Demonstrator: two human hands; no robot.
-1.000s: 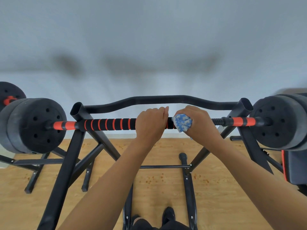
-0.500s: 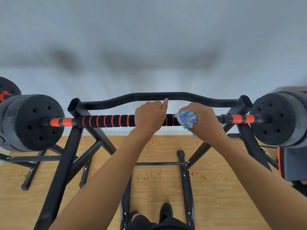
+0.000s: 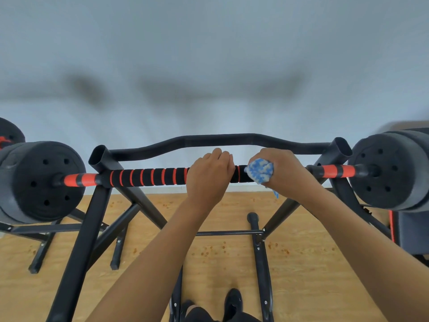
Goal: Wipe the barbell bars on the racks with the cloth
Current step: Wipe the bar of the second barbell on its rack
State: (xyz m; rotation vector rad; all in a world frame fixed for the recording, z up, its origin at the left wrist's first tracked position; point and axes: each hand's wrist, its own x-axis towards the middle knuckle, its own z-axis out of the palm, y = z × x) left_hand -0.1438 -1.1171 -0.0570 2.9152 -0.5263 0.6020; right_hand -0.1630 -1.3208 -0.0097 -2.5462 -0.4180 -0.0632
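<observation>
A barbell bar (image 3: pixel 148 177) with black foam grip and orange rings lies across a black rack (image 3: pixel 97 205). Black weight plates sit at its left end (image 3: pixel 39 182) and right end (image 3: pixel 390 173). My left hand (image 3: pixel 210 176) grips the bar near its middle, fingers curled over the top. Just to the right, my right hand (image 3: pixel 285 173) holds a blue and white cloth (image 3: pixel 260 170) wrapped against the bar. A short stretch of bar shows between the two hands.
A curved black crossbar (image 3: pixel 220 140) runs behind the barbell. The rack's legs and floor braces (image 3: pixel 257 247) spread over a wooden floor. Another weight plate (image 3: pixel 9 133) shows at far left, a dark bench (image 3: pixel 413 233) at right. My shoes (image 3: pixel 234 300) are below.
My right hand with the cloth has slid a little to the right along the bar, widening the gap to my left hand. The left hand keeps its grip.
</observation>
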